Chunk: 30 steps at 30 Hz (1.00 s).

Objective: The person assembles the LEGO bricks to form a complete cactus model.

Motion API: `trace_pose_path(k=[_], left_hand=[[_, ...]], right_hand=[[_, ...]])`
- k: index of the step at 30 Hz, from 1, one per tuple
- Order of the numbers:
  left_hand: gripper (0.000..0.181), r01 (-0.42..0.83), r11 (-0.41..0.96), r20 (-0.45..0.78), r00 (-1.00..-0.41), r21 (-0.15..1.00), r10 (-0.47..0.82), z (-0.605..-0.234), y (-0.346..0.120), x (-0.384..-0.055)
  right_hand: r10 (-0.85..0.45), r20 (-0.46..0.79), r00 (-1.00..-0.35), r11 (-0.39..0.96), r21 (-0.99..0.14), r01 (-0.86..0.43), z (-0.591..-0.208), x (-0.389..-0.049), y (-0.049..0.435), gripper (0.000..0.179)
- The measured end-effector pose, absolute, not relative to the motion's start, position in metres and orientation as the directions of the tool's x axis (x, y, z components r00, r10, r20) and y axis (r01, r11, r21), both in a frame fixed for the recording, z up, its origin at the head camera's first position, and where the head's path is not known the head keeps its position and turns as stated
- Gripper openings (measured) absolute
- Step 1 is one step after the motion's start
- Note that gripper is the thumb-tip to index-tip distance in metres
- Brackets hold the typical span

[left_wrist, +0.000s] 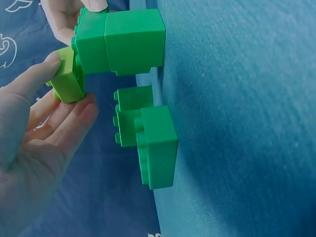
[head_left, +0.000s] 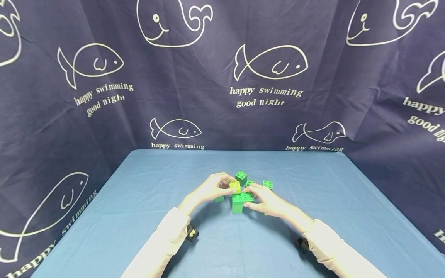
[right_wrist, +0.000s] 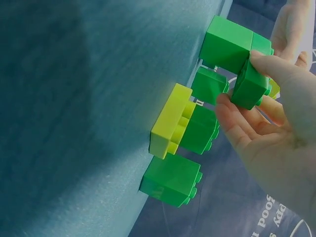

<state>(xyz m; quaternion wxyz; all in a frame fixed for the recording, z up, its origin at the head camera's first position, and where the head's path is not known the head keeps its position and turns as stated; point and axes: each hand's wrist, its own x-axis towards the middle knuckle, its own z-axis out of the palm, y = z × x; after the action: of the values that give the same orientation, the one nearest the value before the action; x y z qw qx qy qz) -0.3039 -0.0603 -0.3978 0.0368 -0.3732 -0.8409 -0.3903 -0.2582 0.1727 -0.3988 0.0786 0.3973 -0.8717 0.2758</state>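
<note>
My left hand [head_left: 216, 187] pinches a yellow-green toy building brick [left_wrist: 69, 81] between thumb and fingers. It is held just over the left end of a longer green brick [head_left: 242, 198]; whether the two touch I cannot tell. That long brick lies on top of another green brick [head_left: 237, 208] standing on the table, and overhangs it to the right. My right hand [head_left: 267, 199] grips the overhanging end [right_wrist: 248, 86], thumb on the near side and fingers on the far side. In the head view this hand covers part of the bricks behind it.
Loose green bricks stand around the stack: one behind it [head_left: 241, 178], one at back right [head_left: 267, 184], one under the left hand [head_left: 219, 199]. On the right wrist side lies another yellow-green brick [right_wrist: 170, 121]. The blue cloth [head_left: 167, 170] reaches a dark fish-print curtain [head_left: 222, 116].
</note>
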Motion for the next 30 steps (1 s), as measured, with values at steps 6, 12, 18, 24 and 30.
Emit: trace_pose_path(k=[6,12,18,24,30], left_hand=[[0.032,0.643,0.418,0.338,-0.726,0.641,0.599,-0.3958,-0.0604,-0.3022],[0.032,0.618,0.393,0.308,-0.729,0.681,0.612,-0.3945,-0.0599,-0.2991],[0.031,0.612,0.362,0.311,-0.723,0.704,0.617,-0.3962,-0.0597,-0.2964],[0.032,0.621,0.359,0.314,-0.714,0.696,0.626,-0.3947,-0.0586,-0.2946],[0.031,0.613,0.365,0.294,-0.714,0.700,0.636,-0.3972,-0.0583,-0.2943]], right_hand=[[-0.647,0.378,-0.662,0.536,-0.392,-0.748,-0.3975,-0.2580,0.1719,0.033],[-0.648,0.390,-0.654,0.527,-0.390,-0.755,-0.3971,-0.2574,0.1712,0.033],[-0.650,0.408,-0.641,0.523,-0.371,-0.767,-0.3978,-0.2565,0.1704,0.033],[-0.650,0.416,-0.635,0.523,-0.362,-0.772,-0.3988,-0.2577,0.1702,0.033],[-0.647,0.417,-0.638,0.518,-0.373,-0.770,-0.3988,-0.2574,0.1698,0.036]])
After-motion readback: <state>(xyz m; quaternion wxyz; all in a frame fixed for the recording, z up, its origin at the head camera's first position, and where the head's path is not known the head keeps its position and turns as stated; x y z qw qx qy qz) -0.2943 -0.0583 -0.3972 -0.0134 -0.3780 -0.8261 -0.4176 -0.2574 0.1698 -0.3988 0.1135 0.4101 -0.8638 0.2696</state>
